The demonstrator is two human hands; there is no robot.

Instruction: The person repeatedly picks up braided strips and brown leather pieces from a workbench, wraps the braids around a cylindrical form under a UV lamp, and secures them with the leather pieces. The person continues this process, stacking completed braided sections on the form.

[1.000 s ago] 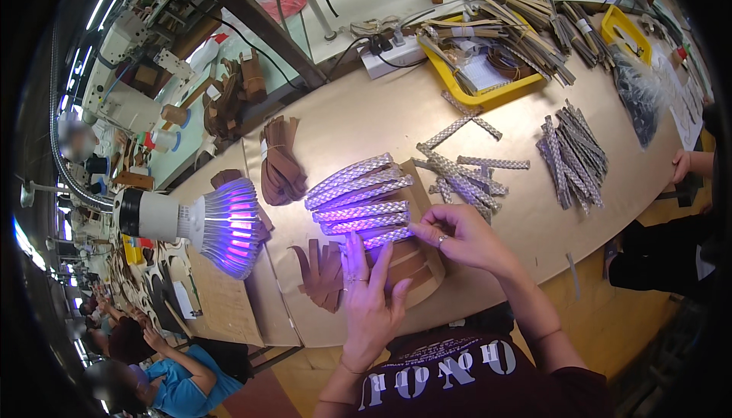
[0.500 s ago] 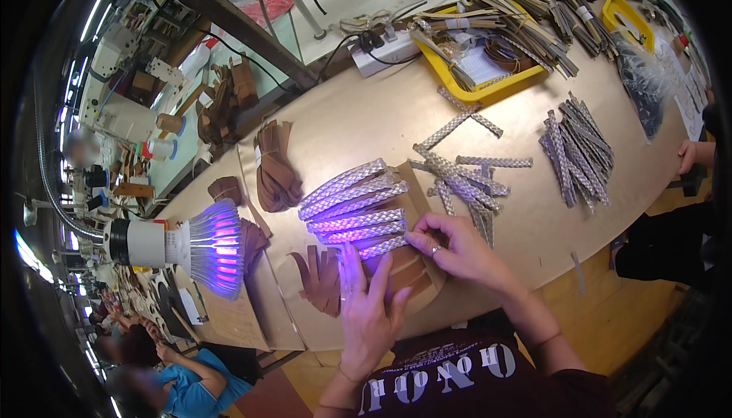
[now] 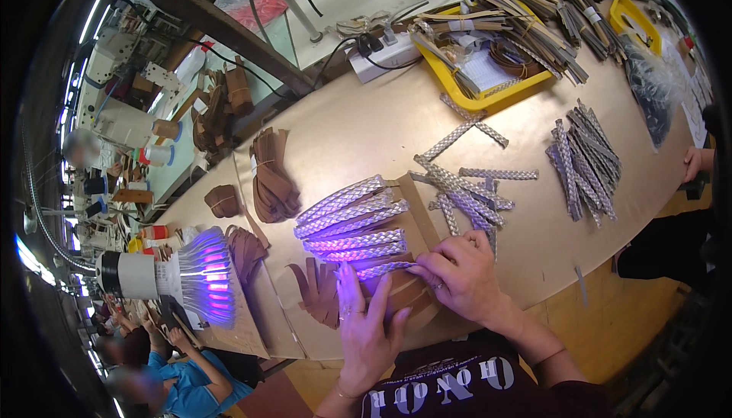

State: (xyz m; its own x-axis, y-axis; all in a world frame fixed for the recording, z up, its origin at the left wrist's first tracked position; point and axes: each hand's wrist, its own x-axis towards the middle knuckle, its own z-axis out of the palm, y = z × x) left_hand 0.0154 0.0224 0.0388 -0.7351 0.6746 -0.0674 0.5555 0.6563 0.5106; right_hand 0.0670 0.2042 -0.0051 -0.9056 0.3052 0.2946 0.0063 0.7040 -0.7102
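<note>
I am seeing my right hand (image 3: 463, 277) pinching a shiny braided strip (image 3: 381, 270), maybe silver; my left hand (image 3: 367, 326) is lying spread flat.

The right hand (image 3: 463, 281) hides the braided strip's (image 3: 385, 269) end.

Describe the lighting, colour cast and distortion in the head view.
Head view: the lamp at lower left throws violet light onto the braided strips and the left hand; the right hand keeps a natural tone; the table edge bows with fisheye distortion; the corners are black; faces at left are blurred.
</note>
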